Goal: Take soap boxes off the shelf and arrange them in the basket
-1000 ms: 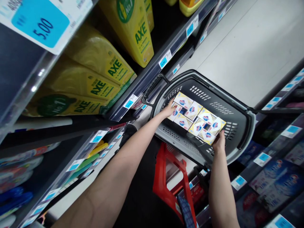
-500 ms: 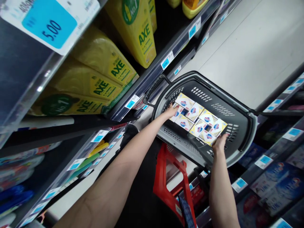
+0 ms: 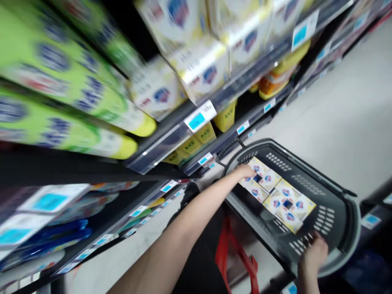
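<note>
touching yellow-and-white boxes point(image 3: 285, 192), flat inside the grey basket point(image 3: 355, 228), with left hand point(image 3: 246, 171) — cannot tell if gripping. holding right hand point(image 3: 317, 250) released — just beside the boxes, fingers loose.

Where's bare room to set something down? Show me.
Bare: the pale floor beyond the far rim of the grey plastic basket; inside, the dark strip between the white-and-yellow rectangular boxes and the basket's near wall. Crowded: the boxes' end under the left hand.
</note>
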Available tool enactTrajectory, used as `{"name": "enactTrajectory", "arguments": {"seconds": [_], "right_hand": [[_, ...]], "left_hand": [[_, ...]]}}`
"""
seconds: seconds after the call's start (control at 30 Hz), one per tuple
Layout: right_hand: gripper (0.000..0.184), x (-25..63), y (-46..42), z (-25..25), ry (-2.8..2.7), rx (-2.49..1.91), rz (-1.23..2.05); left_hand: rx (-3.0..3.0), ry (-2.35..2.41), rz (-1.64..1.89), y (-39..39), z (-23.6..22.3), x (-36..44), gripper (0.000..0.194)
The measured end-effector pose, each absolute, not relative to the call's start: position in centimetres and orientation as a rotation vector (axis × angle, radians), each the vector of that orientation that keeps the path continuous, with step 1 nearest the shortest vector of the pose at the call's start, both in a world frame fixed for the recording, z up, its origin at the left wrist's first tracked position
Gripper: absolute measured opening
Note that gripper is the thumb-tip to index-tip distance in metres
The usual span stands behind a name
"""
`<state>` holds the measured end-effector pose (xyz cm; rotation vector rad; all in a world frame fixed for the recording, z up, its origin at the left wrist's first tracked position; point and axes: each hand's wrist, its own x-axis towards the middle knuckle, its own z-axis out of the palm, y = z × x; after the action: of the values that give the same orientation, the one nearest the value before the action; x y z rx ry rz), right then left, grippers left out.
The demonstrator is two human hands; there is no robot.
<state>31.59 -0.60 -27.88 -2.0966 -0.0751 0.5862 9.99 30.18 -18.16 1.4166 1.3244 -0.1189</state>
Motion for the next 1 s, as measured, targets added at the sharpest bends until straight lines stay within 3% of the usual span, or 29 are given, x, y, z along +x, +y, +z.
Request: {"name": "enactTrajectory", "arguments": {"seconds": [0.13,0.23,0.33,0.43,0.57,0.7,0.8,0.87,1.0], "right_hand": [[0.034,26.7,-0.1,-23.6,-0.381,-2.25,0.779],[0.039,22.7,1.9,-19.6,-0.75,-2.004,1.081],[0.044,19.2,4.7,-14.4,-1.114,-1.725,1.223],[0.039,16.5,9.1,-7.8,-1.443,-1.566,1.077],[0.029,12.3,19.1,3.0,-1.969,-1.404,0.538],[0.05,6.3,30.0,11.7,-2.512,-1.365,-0.054],[0.079,2.1,35.6,14.4,-2.801,-1.384,-0.316],[0.089,0.1,38.0,14.7,-2.936,-1.394,-0.388],[0.075,-1.7,40.2,13.6,-3.05,-1.381,-0.452]], "left_hand": [[1.582,1.259,-0.129,28.4,-8.1,7.7,0.042],[1.709,1.187,0.04,22.3,-1.0,3.5,0.043],[1.892,1.267,0.265,13.7,2.5,-1.0,0.04],[2.081,1.547,0.272,6.7,2.1,-3.7,0.046],[2.178,1.56,-0.043,3.6,-0.3,-3.9,0.062],[2.212,1.539,-0.108,4.8,-1.3,-3.4,0.063],[2.249,1.492,-0.087,5.7,-2.1,-3.7,0.058],[2.276,1.46,-0.077,6.1,-2.8,-3.9,0.053],[2.304,1.43,-0.036,6.5,-4.5,-3.9,0.052]]}}
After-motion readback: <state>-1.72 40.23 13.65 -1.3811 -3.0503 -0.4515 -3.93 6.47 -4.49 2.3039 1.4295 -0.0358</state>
